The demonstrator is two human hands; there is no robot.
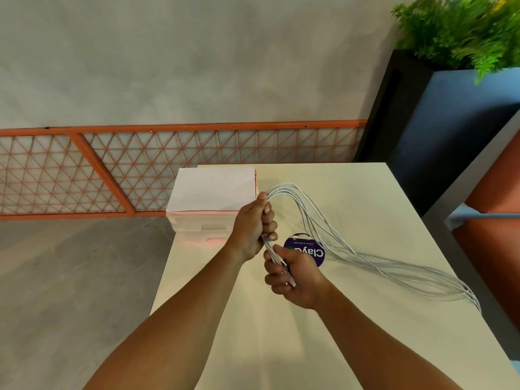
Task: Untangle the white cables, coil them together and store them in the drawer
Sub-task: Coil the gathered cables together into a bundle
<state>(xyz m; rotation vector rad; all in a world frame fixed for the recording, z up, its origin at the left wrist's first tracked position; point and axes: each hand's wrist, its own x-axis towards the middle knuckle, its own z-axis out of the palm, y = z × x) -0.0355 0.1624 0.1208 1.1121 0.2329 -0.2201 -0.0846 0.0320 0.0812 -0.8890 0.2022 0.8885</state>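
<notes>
Cream desk. White drawer unit stands at its far left corner. White cables arch up from the hands and trail across the desk to its right edge. Left hand: fingers curled tight round the bundle. Right hand, just below: fingers clamped on the cable ends. Round purple label lies beyond it, partly hidden.
</notes>
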